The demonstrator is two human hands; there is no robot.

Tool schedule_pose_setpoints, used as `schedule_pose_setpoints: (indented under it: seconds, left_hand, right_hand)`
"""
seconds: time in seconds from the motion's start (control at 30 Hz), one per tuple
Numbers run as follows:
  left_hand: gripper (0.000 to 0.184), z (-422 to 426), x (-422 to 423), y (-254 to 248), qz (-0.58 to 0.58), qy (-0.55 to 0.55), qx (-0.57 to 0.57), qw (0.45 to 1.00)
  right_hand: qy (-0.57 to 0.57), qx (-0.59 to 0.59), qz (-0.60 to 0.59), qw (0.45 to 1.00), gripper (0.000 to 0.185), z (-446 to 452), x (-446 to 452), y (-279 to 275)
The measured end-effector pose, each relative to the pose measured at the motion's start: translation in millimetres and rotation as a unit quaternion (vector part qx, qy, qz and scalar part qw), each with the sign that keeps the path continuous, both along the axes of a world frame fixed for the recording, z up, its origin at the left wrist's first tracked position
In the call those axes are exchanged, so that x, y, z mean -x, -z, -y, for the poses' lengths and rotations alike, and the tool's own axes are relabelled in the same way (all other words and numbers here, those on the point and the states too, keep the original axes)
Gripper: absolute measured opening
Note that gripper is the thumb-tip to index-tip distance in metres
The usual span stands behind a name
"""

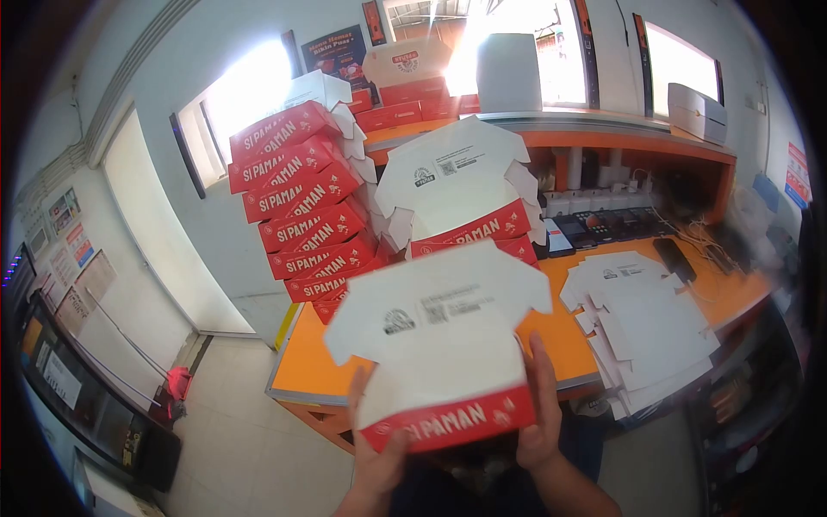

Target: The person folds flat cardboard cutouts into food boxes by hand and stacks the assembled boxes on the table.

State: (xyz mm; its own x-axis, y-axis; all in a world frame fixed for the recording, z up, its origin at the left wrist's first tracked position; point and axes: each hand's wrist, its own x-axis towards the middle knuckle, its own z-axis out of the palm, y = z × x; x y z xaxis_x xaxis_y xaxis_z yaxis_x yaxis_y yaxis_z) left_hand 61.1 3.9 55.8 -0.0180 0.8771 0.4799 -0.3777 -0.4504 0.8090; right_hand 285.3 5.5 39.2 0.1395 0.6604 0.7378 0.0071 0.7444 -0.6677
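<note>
Held box (444, 349): red-and-white carton with its lid raised, held in the air before the counter's (301, 362) front edge, between both hands.
Left hand (379, 461): thumb against the red front panel (448, 420), fingers closed along the box's left side.
Right hand (541, 426): fingers reach up the right side, pressing the box from there; exact fingertip contact is partly hidden.
Handling: best kept level, with light, even pressure from both sides; thin card would probably bow if squeezed, and the lid's wide wings look easiest to snag.
Left stack (301, 198): tall, uneven pile of boxes by the counter's left edge; a knock could tip it.
Middle stack (452, 194): right behind the held box, open lid raised, limiting forward room.
Flat cartons (655, 327): loose pile overhanging the front edge towards the right corner; a sleeve might drag them.
Cables (702, 246): tangled near the counter's back edge.
</note>
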Motion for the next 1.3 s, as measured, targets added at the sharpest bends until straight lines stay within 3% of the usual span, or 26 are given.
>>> schedule_pose_setpoints:
  seconds: [0.07, 0.2, 0.33, 0.4, 0.57, 0.77, 0.97, 1.07, 1.17, 1.3]
  left_hand:
    - [0.103, -16.5, 9.1, -13.3, 0.014, -0.053, -0.076, 0.996]
    - [0.091, -65.1, 21.7, -85.5, 0.034, -0.098, -0.186, 0.977]
    - [0.074, -134.0, -7.4, -150.8, -0.112, -0.176, -0.269, 0.94]
    - [0.076, -168.8, -23.1, -165.6, -0.163, -0.195, -0.258, 0.932]
    - [0.073, -240.9, -41.1, -148.4, -0.188, -0.132, -0.263, 0.937]
    - [0.08, -245.4, -46.4, -135.3, -0.154, -0.015, -0.204, 0.967]
    - [0.092, -268.4, -41.7, -122.1, -0.195, 0.029, -0.183, 0.963]
    - [0.096, -271.7, -42.7, -111.8, -0.161, 0.074, -0.133, 0.975]
    - [0.1, -258.3, -47.5, -107.4, -0.158, 0.06, -0.131, 0.977]
    - [0.096, -260.4, -48.4, -79.2, -0.15, -0.052, -0.223, 0.962]
  right_hand:
    - [0.04, -0.005, 0.026, 0.999, 0.093, -8.0, -5.6, 1.7]
    - [0.175, 0.031, 0.115, 0.977, 0.084, -25.9, -23.4, 13.0]
    - [0.23, 0.075, 0.166, 0.956, 0.08, -32.1, -26.8, 13.8]
    - [0.248, 0.081, 0.21, 0.942, 0.079, -28.5, -21.7, 6.5]
    - [0.253, 0.078, 0.237, 0.935, 0.079, -29.3, -21.5, 8.1]
    - [0.252, 0.073, 0.255, 0.931, 0.081, -30.8, -20.0, 8.5]
    - [0.287, 0.038, 0.277, 0.916, 0.082, -32.1, -15.6, 6.2]
    - [0.287, 0.038, 0.276, 0.917, 0.081, -32.7, -14.4, 9.3]
    - [0.287, 0.033, 0.282, 0.915, 0.08, -33.6, -14.3, 9.9]
    - [0.279, 0.042, 0.291, 0.914, 0.08, -31.6, -16.2, 9.4]
